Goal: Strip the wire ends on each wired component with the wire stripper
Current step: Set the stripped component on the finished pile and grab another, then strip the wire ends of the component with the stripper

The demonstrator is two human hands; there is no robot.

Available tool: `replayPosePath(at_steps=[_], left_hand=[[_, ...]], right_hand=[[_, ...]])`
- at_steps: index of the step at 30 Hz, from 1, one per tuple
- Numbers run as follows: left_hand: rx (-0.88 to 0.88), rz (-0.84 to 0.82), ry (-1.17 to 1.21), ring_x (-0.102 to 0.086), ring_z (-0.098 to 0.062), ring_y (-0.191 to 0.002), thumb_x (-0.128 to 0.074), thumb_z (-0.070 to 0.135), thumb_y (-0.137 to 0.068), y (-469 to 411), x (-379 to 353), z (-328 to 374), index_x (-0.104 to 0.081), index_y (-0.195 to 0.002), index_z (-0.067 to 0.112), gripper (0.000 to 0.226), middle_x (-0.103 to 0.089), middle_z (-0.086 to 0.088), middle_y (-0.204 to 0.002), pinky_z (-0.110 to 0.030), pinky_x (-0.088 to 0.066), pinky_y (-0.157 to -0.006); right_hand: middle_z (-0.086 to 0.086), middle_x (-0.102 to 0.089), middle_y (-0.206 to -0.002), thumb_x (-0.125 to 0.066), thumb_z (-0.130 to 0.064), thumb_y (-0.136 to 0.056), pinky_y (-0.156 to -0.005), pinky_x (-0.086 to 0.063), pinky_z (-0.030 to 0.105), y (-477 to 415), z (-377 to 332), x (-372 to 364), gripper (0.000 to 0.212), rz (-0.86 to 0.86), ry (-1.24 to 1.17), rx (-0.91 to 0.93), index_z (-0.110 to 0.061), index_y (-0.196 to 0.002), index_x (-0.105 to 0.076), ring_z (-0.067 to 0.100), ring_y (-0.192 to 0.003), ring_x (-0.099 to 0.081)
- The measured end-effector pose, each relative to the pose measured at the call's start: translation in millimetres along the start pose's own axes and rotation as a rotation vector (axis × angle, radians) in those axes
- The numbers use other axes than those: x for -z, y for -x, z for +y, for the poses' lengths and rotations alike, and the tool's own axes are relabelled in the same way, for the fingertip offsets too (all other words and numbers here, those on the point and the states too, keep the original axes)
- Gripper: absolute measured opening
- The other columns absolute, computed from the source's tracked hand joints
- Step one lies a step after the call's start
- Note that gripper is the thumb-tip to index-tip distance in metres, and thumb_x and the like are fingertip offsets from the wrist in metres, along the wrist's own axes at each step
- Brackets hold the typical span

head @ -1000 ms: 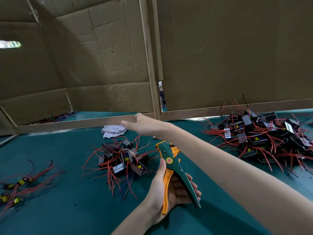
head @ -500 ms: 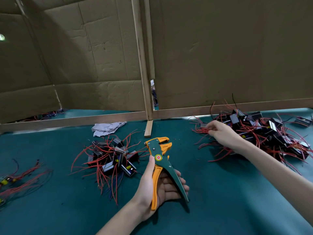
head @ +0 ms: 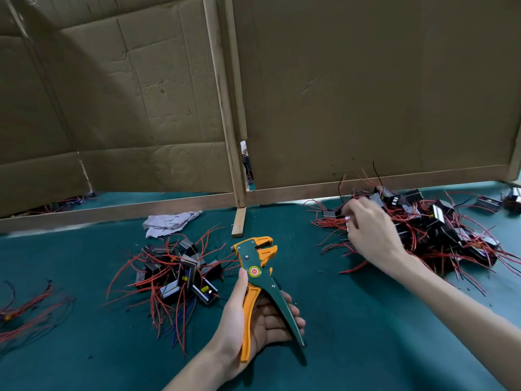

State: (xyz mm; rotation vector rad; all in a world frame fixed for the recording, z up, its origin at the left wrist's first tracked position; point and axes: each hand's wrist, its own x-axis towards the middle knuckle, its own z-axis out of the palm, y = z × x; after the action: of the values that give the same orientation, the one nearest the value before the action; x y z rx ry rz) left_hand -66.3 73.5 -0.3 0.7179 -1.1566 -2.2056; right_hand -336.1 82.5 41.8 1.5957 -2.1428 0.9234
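My left hand [head: 253, 317] holds a green and orange wire stripper [head: 258, 273] upright over the green table, its jaws pointing away from me. A heap of black components with red wires [head: 439, 230] lies at the right. My right hand [head: 369, 232] rests on the left edge of that heap, fingers curled around a small component [head: 348, 221]; whether it is lifted I cannot tell. A smaller pile of wired components [head: 174, 272] lies left of the stripper.
Cardboard walls on a wooden frame [head: 234, 198] close off the back of the table. A crumpled grey cloth [head: 169, 222] lies behind the small pile. Loose red wire bundles [head: 25, 311] sit at the far left edge.
My right hand swung from over the small left pile across to the right heap and has closed its fingers on a component there. My left hand kept the stripper nearly still.
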Motion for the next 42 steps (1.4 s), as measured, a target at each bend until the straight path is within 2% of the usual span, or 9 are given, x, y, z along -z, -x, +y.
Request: replayPosePath(at_steps=[2,6,9,14,19,25,33,38,42], left_hand=[[-0.001,0.007,-0.008,-0.065,-0.043,-0.082,-0.032,0.075,-0.081,0,0,-1,-0.071,-0.084,-0.006,0.09,-0.063,-0.03,-0.087,-0.047,-0.055,-0.073],[-0.018,0.017,-0.015,-0.066,-0.042,-0.08,-0.033,0.075,-0.08,1,0,-1,-0.07,-0.085,-0.006,0.089,-0.063,-0.03,-0.086,-0.049,-0.054,-0.074],[-0.017,0.029,-0.008,-0.066,-0.042,-0.08,-0.033,0.075,-0.08,2,-2,0,-0.069,-0.086,-0.007,0.089,-0.063,-0.03,-0.086,-0.049,-0.055,-0.074],[0.002,0.021,0.002,-0.065,-0.043,-0.081,-0.031,0.074,-0.083,3,-3,1,-0.067,-0.088,-0.008,0.09,-0.062,-0.031,-0.088,-0.048,-0.056,-0.072],[-0.045,0.057,0.005,-0.066,-0.042,-0.078,-0.031,0.072,-0.082,4,-5,1,-0.066,-0.089,-0.007,0.087,-0.062,-0.03,-0.085,-0.047,-0.056,-0.071],[-0.174,0.147,-0.027,-0.066,-0.044,-0.082,-0.03,0.071,-0.082,4,-2,-4,-0.07,-0.086,-0.006,0.087,-0.064,-0.032,-0.087,-0.047,-0.057,-0.072],[-0.228,0.181,-0.035,-0.067,-0.044,-0.081,-0.032,0.072,-0.08,5,-3,-5,-0.072,-0.082,-0.004,0.086,-0.065,-0.031,-0.085,-0.048,-0.057,-0.073],[-0.23,0.175,-0.055,-0.067,-0.045,-0.084,-0.031,0.073,-0.081,6,-3,-6,-0.072,-0.084,-0.003,0.086,-0.065,-0.031,-0.088,-0.048,-0.056,-0.076],[-0.218,0.156,-0.057,-0.066,-0.044,-0.083,-0.031,0.072,-0.082,6,-2,-4,-0.072,-0.085,-0.003,0.086,-0.064,-0.031,-0.087,-0.048,-0.056,-0.074]], right_hand=[[0.022,-0.056,-0.098,-0.054,0.006,-0.079,-0.077,-0.043,0.046,-8,5,8,0.018,0.156,0.173,-0.049,0.004,-0.097,-0.058,0.038,-0.092,-0.05],[0.025,-0.054,-0.112,-0.054,-0.008,-0.088,-0.087,-0.037,0.045,-26,15,16,0.025,-0.019,0.404,-0.322,0.005,-0.109,-0.05,0.04,-0.105,-0.05],[0.022,-0.063,-0.105,-0.055,-0.005,-0.086,-0.088,-0.036,0.041,-31,19,16,0.016,-0.056,0.435,-0.335,0.004,-0.1,-0.055,0.037,-0.102,-0.056],[0.018,-0.065,-0.097,-0.059,-0.004,-0.082,-0.085,-0.036,0.044,-25,4,21,0.013,0.179,0.094,-0.083,0.001,-0.095,-0.06,0.036,-0.097,-0.052],[-0.002,-0.063,-0.087,-0.068,-0.003,-0.075,-0.077,-0.041,0.036,13,-36,3,0.018,-0.133,-0.229,0.353,-0.014,-0.088,-0.063,0.021,-0.085,-0.05],[-0.001,-0.062,-0.093,-0.053,0.004,-0.073,-0.082,-0.042,0.036,50,-28,-25,0.025,-0.398,-0.221,0.331,-0.011,-0.091,-0.063,0.023,-0.092,-0.049],[-0.013,-0.062,-0.108,-0.061,-0.029,-0.092,-0.092,-0.031,0.03,61,-34,-26,0.023,-0.291,-0.224,0.31,-0.023,-0.114,-0.066,0.014,-0.104,-0.041],[-0.008,-0.063,-0.095,-0.06,-0.025,-0.094,-0.087,-0.036,0.03,60,-38,-29,0.014,-0.347,-0.286,0.313,-0.017,-0.094,-0.072,0.013,-0.091,-0.043],[-0.007,-0.065,-0.095,-0.06,-0.019,-0.094,-0.085,-0.034,0.016,60,-36,-27,0.011,-0.375,-0.427,0.203,-0.013,-0.089,-0.068,0.012,-0.094,-0.046]])
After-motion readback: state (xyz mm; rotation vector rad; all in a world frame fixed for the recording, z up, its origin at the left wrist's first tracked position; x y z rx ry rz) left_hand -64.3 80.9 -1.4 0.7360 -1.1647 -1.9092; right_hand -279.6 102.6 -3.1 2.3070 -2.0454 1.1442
